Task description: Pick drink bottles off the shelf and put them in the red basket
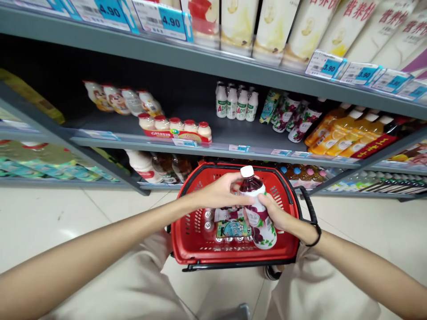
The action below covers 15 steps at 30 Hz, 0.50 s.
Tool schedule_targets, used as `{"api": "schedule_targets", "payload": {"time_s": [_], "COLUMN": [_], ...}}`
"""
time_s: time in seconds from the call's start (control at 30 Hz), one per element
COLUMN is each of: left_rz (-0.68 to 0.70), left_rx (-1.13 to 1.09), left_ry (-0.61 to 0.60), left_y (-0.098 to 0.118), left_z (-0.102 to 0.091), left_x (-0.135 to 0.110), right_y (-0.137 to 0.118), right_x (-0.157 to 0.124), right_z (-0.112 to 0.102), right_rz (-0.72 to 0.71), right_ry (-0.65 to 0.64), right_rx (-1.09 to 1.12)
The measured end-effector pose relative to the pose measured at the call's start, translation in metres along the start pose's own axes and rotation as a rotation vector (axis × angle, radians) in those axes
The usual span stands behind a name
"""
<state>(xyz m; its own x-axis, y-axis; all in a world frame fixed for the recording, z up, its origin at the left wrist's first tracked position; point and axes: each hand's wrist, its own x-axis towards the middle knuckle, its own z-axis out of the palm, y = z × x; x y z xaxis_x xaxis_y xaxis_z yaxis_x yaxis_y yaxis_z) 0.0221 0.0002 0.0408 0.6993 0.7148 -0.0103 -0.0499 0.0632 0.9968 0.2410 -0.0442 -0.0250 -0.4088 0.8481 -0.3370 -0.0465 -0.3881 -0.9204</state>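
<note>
Bottle tilts cap-up near frame centre over the red basket, left hand and right hand both with fingers part-curled around it, probably sharing its weight. Basket rim rings the hold; shelf edge crosses above; freer room seems toward the basket's left.

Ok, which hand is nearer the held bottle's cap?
Left. The left hand is at the upper part of the bottle, just below the cap; the right hand holds its side lower down.
</note>
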Motion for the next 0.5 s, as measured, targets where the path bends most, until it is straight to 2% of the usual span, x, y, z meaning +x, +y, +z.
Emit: {"api": "schedule_targets", "payload": {"time_s": [0.1, 0.17, 0.27, 0.37, 0.5], "left_rz": [-0.013, -0.006, 0.052, 0.087, 0.113], "left_rx": [-0.051, -0.008, 0.049, 0.133, 0.291], "left_ry": [0.074, 0.140, 0.236, 0.318, 0.354], "left_y": [0.005, 0.011, 0.023, 0.031, 0.033], "left_z": [0.013, 0.017, 0.022, 0.025, 0.031], "left_x": [-0.002, -0.005, -0.010, -0.014, -0.017], "right_y": [-0.011, -0.020, -0.025, -0.016, -0.004], "right_x": [-0.004, -0.006, -0.003, 0.003, 0.005], "right_z": [0.002, 0.002, 0.000, -0.001, 0.005], "right_rz": [0.042, 0.082, 0.133, 0.184, 0.211], "right_ry": [-0.180, -0.219, -0.169, -0.154, -0.109], "right_rx": [0.095, 0.167, 0.182, 0.123, 0.136]}}
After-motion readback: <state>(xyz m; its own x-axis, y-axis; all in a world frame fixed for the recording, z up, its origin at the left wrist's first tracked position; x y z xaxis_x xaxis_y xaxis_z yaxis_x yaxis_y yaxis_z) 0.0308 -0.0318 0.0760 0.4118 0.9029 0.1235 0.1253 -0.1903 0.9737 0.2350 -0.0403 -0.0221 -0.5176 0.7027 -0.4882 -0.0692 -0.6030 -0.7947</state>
